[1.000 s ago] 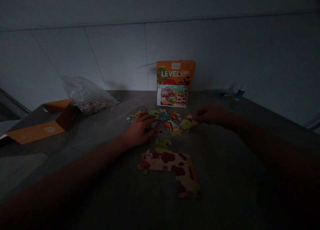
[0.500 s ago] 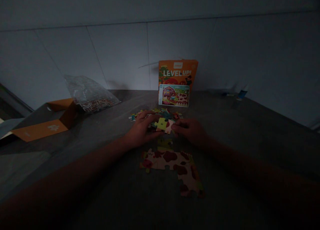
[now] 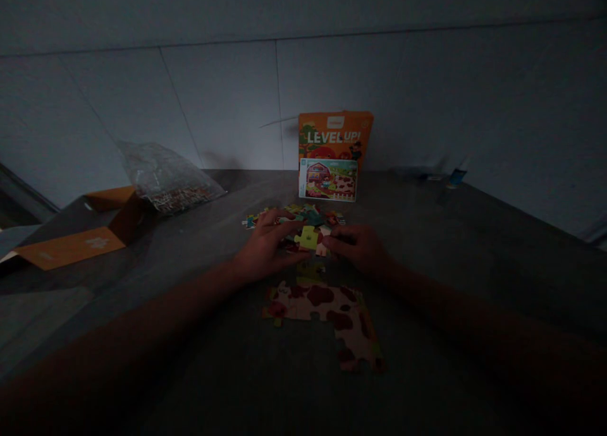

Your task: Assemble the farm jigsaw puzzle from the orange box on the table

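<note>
My right hand (image 3: 359, 249) pinches the right side of a jigsaw puzzle piece (image 3: 310, 238), yellow-green on the left and pinkish white with brown on the right. My left hand (image 3: 268, 243) rests at the near edge of a pile of loose puzzle pieces (image 3: 298, 211), thumb and fingers apart, close to the left end of the held piece. Nearer to me lies a joined puzzle section (image 3: 322, 300) showing a cow with brown patches, with gaps along its lower left side. A greenish piece (image 3: 310, 272) sits just above it.
A picture card (image 3: 329, 180) leans on an orange "LEVEL UP!" box (image 3: 336, 134) by the wall. To the left are an open orange box part (image 3: 71, 249) and a clear plastic bag (image 3: 171, 177) with contents. A small blue-and-white item (image 3: 457, 178) stands at right. The light is dim.
The view has shifted slightly. The held piece has tilted a little in my right hand, and its green part faces me more. My left hand has barely moved.
</note>
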The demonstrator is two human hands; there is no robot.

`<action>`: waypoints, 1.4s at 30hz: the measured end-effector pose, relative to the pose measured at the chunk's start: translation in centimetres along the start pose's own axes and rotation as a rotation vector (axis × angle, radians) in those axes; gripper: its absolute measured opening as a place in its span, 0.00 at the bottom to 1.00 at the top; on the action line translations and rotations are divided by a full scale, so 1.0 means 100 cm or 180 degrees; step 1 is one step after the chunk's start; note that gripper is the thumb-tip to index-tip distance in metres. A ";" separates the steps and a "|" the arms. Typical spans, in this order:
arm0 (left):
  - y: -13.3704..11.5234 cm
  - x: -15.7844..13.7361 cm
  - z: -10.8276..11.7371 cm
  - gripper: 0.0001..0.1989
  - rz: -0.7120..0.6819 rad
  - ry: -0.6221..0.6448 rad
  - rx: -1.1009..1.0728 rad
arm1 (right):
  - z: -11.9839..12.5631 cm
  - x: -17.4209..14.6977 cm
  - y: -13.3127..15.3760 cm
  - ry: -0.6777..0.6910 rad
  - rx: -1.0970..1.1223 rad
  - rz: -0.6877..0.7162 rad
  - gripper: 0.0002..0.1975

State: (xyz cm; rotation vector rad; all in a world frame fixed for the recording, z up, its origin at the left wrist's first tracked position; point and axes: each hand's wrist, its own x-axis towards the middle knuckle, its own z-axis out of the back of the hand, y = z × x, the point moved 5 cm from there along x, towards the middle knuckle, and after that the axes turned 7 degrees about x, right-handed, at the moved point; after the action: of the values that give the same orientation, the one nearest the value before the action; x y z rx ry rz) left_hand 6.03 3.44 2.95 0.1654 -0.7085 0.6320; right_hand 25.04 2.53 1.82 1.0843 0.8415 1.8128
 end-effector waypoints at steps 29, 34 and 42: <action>-0.012 0.001 0.005 0.17 -0.0519 0.0113 -0.0400 | -0.008 -0.005 -0.003 0.0578 0.0871 -0.0301 0.19; -0.012 0.001 0.006 0.14 -0.0549 0.0104 -0.0341 | -0.009 -0.005 -0.003 0.0669 0.1188 -0.0390 0.13; -0.018 0.003 0.008 0.13 -0.0612 0.0189 -0.0364 | -0.008 -0.004 -0.003 0.0583 0.1042 -0.0304 0.13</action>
State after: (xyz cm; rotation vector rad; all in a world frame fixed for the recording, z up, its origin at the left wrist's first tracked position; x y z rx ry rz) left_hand 6.82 1.80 3.90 0.1069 -0.6608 0.4100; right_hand 24.55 2.21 1.14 1.0674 1.3131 1.7511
